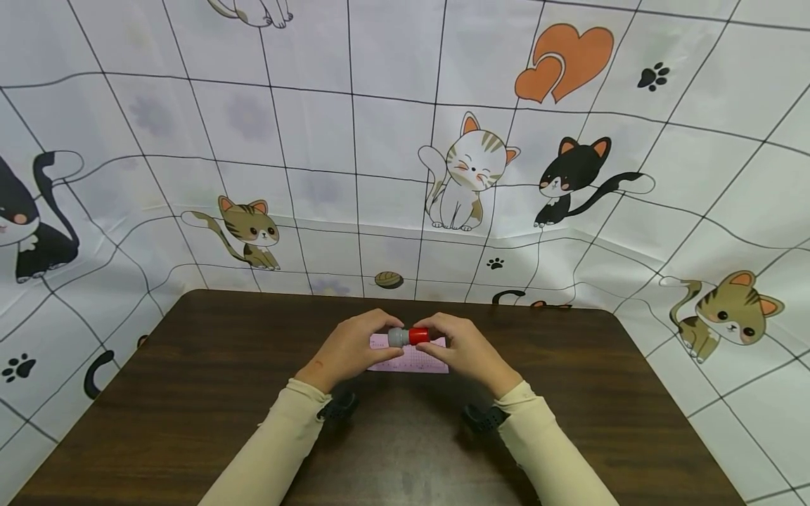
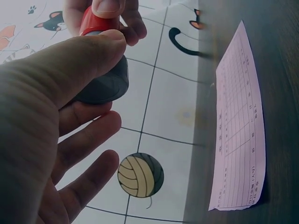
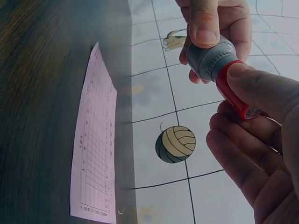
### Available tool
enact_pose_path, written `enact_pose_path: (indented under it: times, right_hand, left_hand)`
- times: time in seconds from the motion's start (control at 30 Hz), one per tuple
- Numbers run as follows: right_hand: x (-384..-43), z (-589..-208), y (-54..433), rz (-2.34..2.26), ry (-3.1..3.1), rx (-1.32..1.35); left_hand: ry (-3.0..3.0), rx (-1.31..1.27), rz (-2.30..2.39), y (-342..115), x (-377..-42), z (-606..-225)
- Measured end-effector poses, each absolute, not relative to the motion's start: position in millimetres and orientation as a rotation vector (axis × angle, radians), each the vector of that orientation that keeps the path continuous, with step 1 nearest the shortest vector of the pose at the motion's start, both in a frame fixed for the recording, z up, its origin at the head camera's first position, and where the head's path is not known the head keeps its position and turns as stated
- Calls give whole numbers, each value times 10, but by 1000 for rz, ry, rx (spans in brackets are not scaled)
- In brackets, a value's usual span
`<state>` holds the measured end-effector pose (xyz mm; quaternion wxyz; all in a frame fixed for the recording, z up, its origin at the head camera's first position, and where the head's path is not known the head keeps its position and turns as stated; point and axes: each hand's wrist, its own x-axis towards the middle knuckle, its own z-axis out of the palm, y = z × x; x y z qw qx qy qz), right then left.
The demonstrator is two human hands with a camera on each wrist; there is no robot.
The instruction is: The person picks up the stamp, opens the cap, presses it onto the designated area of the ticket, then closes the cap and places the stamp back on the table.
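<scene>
Both hands hold a small red and grey cylinder (image 1: 399, 337) between them, raised above the table. My left hand (image 1: 350, 349) pinches its wider, ribbed grey end (image 3: 210, 58) between thumb and fingers. On the other side, my right hand (image 1: 468, 349) grips the narrower red end (image 3: 233, 91), thumb laid along it. In the right wrist view the tip of the red end shows a round, patterned face. The lower fingers of each hand are spread away from the cylinder. Beneath the hands lies a pink printed sheet (image 1: 414, 360) with a ruled grid.
The dark wooden table (image 1: 253, 422) spreads out under both forearms. Behind it and at its sides hangs a white curtain (image 1: 316, 126) with black grid lines and cartoon cats. A dark band (image 1: 338, 406) circles the left wrist, and another (image 1: 486, 416) the right.
</scene>
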<state>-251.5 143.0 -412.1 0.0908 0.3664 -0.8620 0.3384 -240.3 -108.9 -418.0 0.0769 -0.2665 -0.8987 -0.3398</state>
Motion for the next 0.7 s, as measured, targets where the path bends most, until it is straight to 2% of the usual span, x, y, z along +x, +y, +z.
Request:
enact_pose_path:
  times: [0.7]
  right_hand:
    - [-2532, -4166, 1437, 1018, -2555, 1108]
  left_hand:
    - [-2725, -861, -953, -1105, -2403, -4176]
